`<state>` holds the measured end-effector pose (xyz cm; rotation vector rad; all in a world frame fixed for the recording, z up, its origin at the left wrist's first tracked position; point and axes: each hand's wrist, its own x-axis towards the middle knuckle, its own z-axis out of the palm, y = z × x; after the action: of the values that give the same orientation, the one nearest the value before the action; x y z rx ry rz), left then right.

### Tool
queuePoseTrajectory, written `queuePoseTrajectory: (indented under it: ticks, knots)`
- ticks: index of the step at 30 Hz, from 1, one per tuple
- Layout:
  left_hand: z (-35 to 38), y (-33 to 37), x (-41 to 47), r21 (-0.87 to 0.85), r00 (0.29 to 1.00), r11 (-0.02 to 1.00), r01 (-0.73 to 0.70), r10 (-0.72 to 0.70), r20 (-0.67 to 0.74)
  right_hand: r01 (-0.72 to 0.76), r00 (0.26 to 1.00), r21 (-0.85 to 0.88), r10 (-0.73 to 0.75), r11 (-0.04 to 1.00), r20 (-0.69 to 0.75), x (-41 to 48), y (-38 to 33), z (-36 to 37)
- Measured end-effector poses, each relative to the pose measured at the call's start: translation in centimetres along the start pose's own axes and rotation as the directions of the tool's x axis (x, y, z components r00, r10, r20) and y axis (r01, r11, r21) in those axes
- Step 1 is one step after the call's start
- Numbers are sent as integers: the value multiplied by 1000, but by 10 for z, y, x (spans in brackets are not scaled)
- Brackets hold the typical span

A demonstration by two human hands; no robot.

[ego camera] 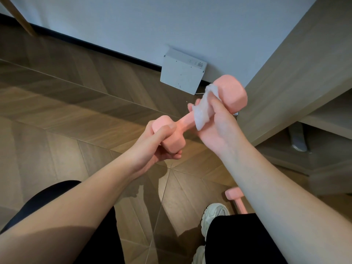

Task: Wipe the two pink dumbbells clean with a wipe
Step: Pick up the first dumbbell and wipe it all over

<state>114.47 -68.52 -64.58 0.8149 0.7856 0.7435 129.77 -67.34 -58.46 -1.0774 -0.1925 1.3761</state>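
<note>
Framing the bottom of the view, two legs in black trousers [238, 241] and a chunky white mesh sneaker [213, 216] stand on the glossy brown herringbone wood floor [76, 111]. Just beyond the sneaker, a second pink dumbbell [233, 196] lies on the floor. One blocky head and a stretch of its bar show; the rest is hidden behind the right forearm.

Both bare forearms reach forward and converge above the floor. The left hand [162, 143] has its fingers curled round the near head of a matte pink dumbbell with faceted heads [183, 121], the thumb laid across the top. The dumbbell is held in the air, tilted, its far head higher and further right. The right hand [219, 126] pinches a crumpled white fibrous wipe [202, 113] around the bar, right against the far head, with the thumb pressing on top and the fingertips showing behind.

Farther off, a flat white plastic box [182, 73] leans against the pale wall at the floor's far edge, above a black skirting strip. A light wood-grain cabinet [304, 73] stands along the floor's right edge.
</note>
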Motion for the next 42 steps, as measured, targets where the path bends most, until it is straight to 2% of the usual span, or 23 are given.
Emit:
queuePoseTrajectory:
  ticks: [3,5,7,9,11,14,17,19,21,22,24,26,28,29,30,32,33,35,36,37,39,41,42]
  knots:
    - [2,-4,-1,309,967,919,-245,252,18,-76,988,139,93,987,-123,5,-1,1]
    - [-1,-7,-1,651,855,622,-435,511,84,-109,971,179,143,978,-190,8,-2,-1]
    - [-6,-9,-1,768,745,356,-532,628,225,-98,958,207,148,973,-244,10,-2,-7]
    - [-2,-11,-1,710,823,507,-489,538,182,-62,961,222,118,973,-252,11,-2,-11]
    - [8,-4,-4,347,981,918,-192,191,36,-11,973,213,59,977,-222,11,-1,-13]
    - [10,-4,-4,-68,967,966,250,-246,71,43,985,146,-18,988,-170,11,2,-12]
    - [14,-5,-9,76,999,997,-12,16,-50,27,986,152,-1,988,-165,10,5,-12]
    - [10,-8,-10,596,874,697,-398,485,17,-11,983,182,44,983,-176,10,3,-13]
    - [4,-7,-6,730,770,463,-503,623,136,-38,981,208,76,977,-178,9,0,-16]
    - [4,-5,-5,673,813,553,-491,568,127,-38,982,208,76,977,-175,9,-1,-17]
    - [12,3,-11,233,975,947,-221,217,42,-20,984,193,53,981,-169,8,-2,-16]
    - [16,1,-10,-142,990,982,123,-113,81,11,985,186,21,983,-169,9,-3,-14]
    - [18,3,-10,-43,1000,999,14,-14,7,19,987,179,10,984,-157,10,-3,-12]
    - [16,6,-12,181,977,962,-205,211,-13,6,989,180,21,984,-148,9,-4,-12]
    - [11,8,-13,480,883,759,-441,463,78,-16,989,188,43,982,-138,10,-5,-12]
    - [1,10,-12,711,715,333,-619,614,335,-52,989,224,82,973,-127,10,-8,-13]
    - [0,7,-10,715,718,321,-621,597,356,-56,989,245,88,968,-122,10,-9,-14]
    - [6,6,-12,550,892,711,-438,422,165,-38,991,268,70,963,-111,10,-8,-14]
    - [10,7,-13,302,974,927,-224,206,90,-27,993,262,57,965,-108,11,-6,-13]
    - [11,5,-11,81,998,997,-21,16,63,-19,993,246,48,969,-110,11,-3,-11]
    - [13,2,-8,-39,995,995,91,-90,37,-14,992,219,41,976,-119,12,0,-8]
    - [13,4,-10,262,969,938,-227,244,-34,-17,993,236,45,971,-111,12,0,-8]
    - [7,4,-9,502,903,775,-385,428,31,-28,993,243,54,970,-103,13,-2,-7]
